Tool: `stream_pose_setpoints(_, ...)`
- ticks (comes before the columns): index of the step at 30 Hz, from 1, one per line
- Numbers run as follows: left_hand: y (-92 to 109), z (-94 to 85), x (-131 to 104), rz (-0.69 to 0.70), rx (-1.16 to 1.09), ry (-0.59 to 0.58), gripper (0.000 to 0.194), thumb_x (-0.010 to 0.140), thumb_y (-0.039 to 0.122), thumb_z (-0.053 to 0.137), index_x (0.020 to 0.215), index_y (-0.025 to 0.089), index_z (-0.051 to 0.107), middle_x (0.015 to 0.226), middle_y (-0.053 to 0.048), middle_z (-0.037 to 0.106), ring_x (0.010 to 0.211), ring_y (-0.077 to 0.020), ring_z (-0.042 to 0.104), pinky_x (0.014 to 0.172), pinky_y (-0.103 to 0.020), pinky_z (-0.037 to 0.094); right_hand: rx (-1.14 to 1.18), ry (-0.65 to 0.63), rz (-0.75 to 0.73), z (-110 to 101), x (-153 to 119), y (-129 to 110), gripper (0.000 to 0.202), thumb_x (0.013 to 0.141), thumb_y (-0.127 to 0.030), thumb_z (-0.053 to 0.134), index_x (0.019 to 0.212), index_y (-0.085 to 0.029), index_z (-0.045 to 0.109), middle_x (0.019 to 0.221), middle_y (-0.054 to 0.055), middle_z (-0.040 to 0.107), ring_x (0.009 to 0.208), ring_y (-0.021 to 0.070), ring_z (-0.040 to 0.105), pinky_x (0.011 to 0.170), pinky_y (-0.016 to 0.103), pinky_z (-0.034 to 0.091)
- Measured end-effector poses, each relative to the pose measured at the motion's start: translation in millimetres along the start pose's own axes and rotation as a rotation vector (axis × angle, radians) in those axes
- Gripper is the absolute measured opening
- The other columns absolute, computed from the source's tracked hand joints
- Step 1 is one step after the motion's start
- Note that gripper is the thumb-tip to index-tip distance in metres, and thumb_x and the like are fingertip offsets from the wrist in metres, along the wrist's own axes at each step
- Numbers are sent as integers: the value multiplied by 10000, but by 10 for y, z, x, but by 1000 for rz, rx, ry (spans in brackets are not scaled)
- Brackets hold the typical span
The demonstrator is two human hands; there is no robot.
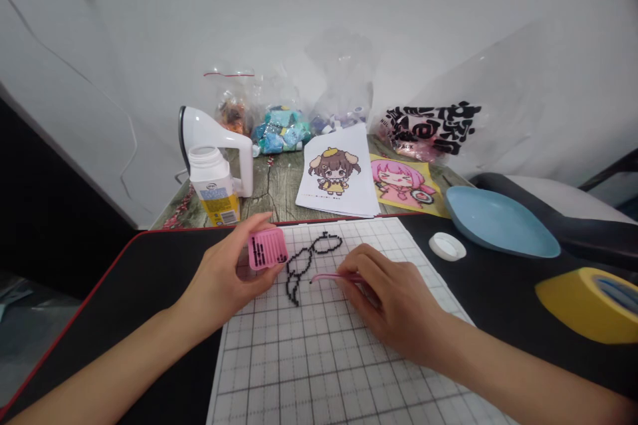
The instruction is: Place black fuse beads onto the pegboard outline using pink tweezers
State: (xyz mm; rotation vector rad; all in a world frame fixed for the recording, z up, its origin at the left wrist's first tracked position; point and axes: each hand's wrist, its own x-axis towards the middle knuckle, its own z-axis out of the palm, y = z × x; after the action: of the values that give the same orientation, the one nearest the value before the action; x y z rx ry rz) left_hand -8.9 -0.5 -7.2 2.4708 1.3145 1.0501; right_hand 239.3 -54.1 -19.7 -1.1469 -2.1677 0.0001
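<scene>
Between the thumb and fingers of my left hand (224,265) is a small pink ridged bead tray (272,249), tilted toward me, with black beads lined up in some of its grooves. My right hand (389,299) pinches pink tweezers (331,276), whose curved tip points left. A tiny black bead (311,282) appears at that tip, just above or on the white gridded pegboard (279,372). On the board, black beads form a thin outline (299,265) of rounded and curved shapes, right beside the tray. The tweezers' rear part is hidden by my fingers.
Behind the board stand a white open bottle (212,186), a white handled appliance (244,159), printed pixel pictures (339,176) and plastic bags (282,129). To the right are a white cap (447,246), a blue dish (498,219) and a yellow tape roll (583,305).
</scene>
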Motion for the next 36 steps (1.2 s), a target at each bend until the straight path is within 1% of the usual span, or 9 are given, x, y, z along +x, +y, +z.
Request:
stream_pose_setpoints(7,-9,8,-4,43,22,20,571,791,312,677,1306,170,477,1192,-107,698,1066,-248,692,906,-356,575,-18,31,-13,1,12,12,108,964,-222,427,911,-190,516,811,20,624,617,128,596,502,237,419)
stream_pose_setpoints(11,-17,15,-9,82,40,46,577,792,296,683,1312,163,470,1224,-123,678,1088,-252,680,927,-369,563,-37,72,-3,0,25,21,110,959,-236,458,893,-183,528,791,9,609,530,90,525,444,210,352)
stream_pose_setpoints(14,28,-5,-11,104,50,73,588,780,265,701,1308,151,470,1222,-131,675,1088,-250,677,947,-375,547,-76,117,0,3,23,28,136,957,-253,473,864,-182,542,755,0,597,517,87,504,456,214,346)
stream_pose_setpoints(17,149,-67,-40,120,41,98,599,774,239,710,1308,141,456,1192,-130,683,1091,-248,669,935,-368,546,-89,171,26,4,6,38,147,947,-295,506,862,-186,556,717,-6,590,534,101,512,476,226,352)
stream_pose_setpoints(20,348,-160,-124,124,13,106,648,754,198,725,1326,140,427,1189,-117,677,1098,-238,658,946,-346,530,-91,196,73,1,-19,49,182,942,-345,513,857,-194,566,737,7,604,579,122,535,515,249,368)
stream_pose_setpoints(23,595,-254,-260,75,21,85,633,752,170,719,1317,152,434,1198,-102,668,1115,-240,643,969,-351,512,-118,203,109,-9,-42,47,204,941,-375,502,849,-205,565,767,28,621,611,145,541,532,271,365)
stream_pose_setpoints(28,960,-320,-494,-28,3,27,619,746,142,702,1305,171,436,1122,-74,684,982,-232,669,854,-353,543,-162,203,117,-53,-79,-6,229,944,-401,480,853,-210,565,792,44,633,639,162,561,536,285,355)
stream_pose_setpoints(31,1070,-316,-573,-12,-19,32,625,753,129,691,1314,182,420,1188,-83,666,1035,-238,654,871,-354,533,-174,221,122,-104,-119,-50,257,944,-417,471,838,-205,569,787,49,633,623,160,549,542,293,355)
stream_pose_setpoints(36,1097,-324,-597,1,-36,20,622,755,129,694,1312,174,421,1236,-98,652,1098,-249,637,901,-355,516,-196,277,119,-219,-198,-135,262,939,-416,475,833,-196,570,764,46,617,625,162,541,555,300,349)
